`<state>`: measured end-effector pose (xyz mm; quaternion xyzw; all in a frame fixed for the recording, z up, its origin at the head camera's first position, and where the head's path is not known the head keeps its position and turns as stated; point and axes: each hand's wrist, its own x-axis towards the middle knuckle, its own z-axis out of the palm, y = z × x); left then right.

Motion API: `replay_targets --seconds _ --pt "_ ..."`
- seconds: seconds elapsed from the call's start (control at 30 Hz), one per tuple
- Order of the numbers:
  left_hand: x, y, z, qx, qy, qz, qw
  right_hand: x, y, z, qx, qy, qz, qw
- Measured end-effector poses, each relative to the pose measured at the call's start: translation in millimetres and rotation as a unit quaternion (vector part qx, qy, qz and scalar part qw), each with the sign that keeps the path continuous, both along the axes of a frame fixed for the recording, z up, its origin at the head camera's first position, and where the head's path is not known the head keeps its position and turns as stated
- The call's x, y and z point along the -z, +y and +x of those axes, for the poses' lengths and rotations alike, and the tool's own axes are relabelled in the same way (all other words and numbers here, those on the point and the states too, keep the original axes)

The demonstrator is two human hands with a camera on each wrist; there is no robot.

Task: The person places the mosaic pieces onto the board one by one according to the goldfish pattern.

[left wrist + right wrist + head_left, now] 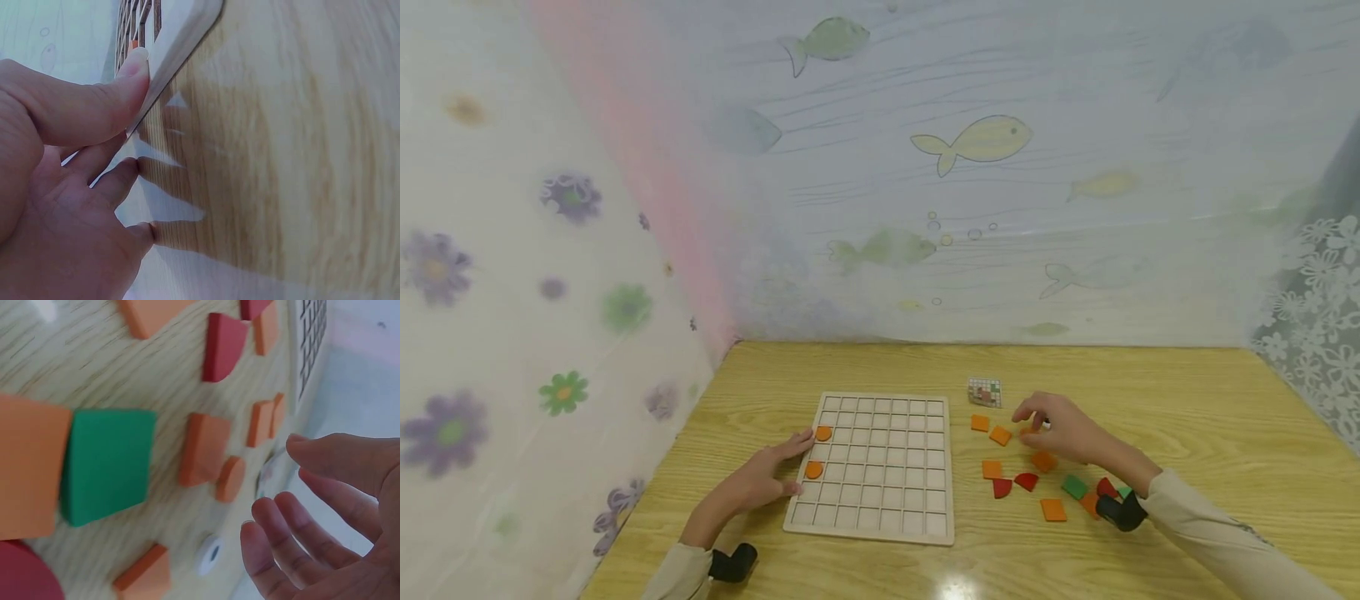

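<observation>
On the table a pale wooden grid board [868, 535] holds two orange round pieces [814, 470] near its left edge. My left hand [758, 477] rests at that edge, thumb on the rim and fingers stretched along the side. Over the loose pieces to the right of the board hovers my right hand [1063, 429], fingers loosely bent with nothing between them. Below its fingertips lie an orange round piece [232, 479] and an orange square [205, 450]. A small white disc with a dark centre [209, 554] is close by.
Several orange squares [1053, 510], red quarter-round pieces [1002, 488] and a green piece [1075, 487] lie scattered right of the board. A small card with a coloured grid pattern [985, 392] sits behind them. A fish-patterned curtain [970, 250] hangs along the table's far edge.
</observation>
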<state>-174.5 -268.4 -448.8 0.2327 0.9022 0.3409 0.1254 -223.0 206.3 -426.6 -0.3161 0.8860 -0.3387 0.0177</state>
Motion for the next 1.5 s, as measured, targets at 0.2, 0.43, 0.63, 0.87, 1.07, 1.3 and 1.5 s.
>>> replay_targets --seconds 0.2,0.43,0.63,0.87,1.07,1.3,1.5 --pt "-0.1 2.6 -0.1 0.002 0.005 -0.005 1.0000 9.6 8 -3.7 0.018 -0.021 0.014 0.9995" --pt "-0.1 1.0 0.2 0.002 0.006 -0.003 1.0000 22.5 7 -8.4 0.026 -0.005 0.003 0.9996" --pt "1.2 -0.1 0.4 0.002 -0.002 0.000 1.0000 29.9 5 -8.2 0.026 0.001 -0.013 0.9996" --pt "0.6 0.2 1.1 0.002 -0.004 0.003 1.0000 31.2 3 -7.5 0.016 0.020 -0.031 0.9992" --pt "2.5 0.9 -0.1 -0.007 -0.011 0.003 0.9999 32.2 3 -11.7 0.015 0.032 -0.030 0.9989" --pt "3.8 0.2 -0.6 -0.003 -0.005 0.000 1.0000 31.5 2 -15.0 0.021 -0.002 -0.016 0.9996" --pt "3.7 -0.4 -0.7 0.003 0.002 -0.005 1.0000 26.2 0 -17.0 0.017 -0.017 -0.019 0.9995"
